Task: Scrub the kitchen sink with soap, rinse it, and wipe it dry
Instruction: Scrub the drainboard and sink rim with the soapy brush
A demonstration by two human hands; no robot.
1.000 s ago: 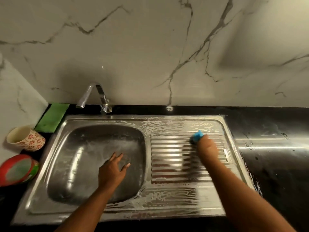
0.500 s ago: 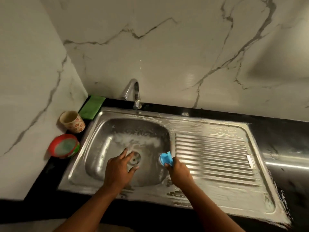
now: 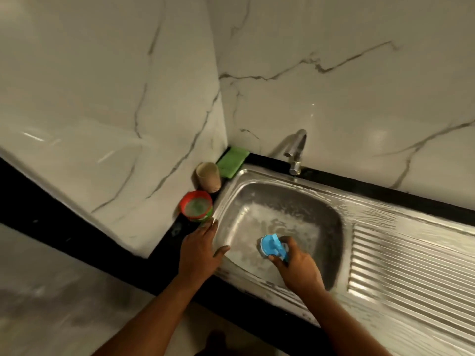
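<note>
in the sink bowl: scrub stroke in hand, slip risks noted

inside the bowl of the rectangular stainless steel sink (image 3: 257,173), the round blue plastic scrubber (image 3: 268,246) sits face-down on the sudsy floor, about mid-bowl. the drain is not visible; it is probably under the scrubber or the hand.

risks (judged, not observed):
- suds film the bowl and the ribbed steel drainboard (image 3: 411,265) on the sink's right side. a soapy handle under hard pressure could squirt out of the grip and skid up the bowl wall.
- the sink's left rim, where the bracing hand bears, looks wet. if that hand slides outward it meets the round red-rimmed tub with greenish contents (image 3: 196,205) just beside that rim, with the beige cup (image 3: 208,176) behind it. either could be knocked into the bowl or over.
- foam along the sink's near rim could drip over the front edge to the floor.
- the curved chrome tap (image 3: 295,150) at the sink's far rim shows no water running, so the soap could dry as streaks if the rinse is delayed.

pose:
- right hand (image 3: 300,265): fingers and thumb curled tight around the scrubber's raised handle, wrist angled down, forearm coming in over the sink's near rim.
- left hand (image 3: 199,250): palm down on the sink's left rim, fingers straight and close together, thumb splayed toward the bowl. it grips nothing.
</note>
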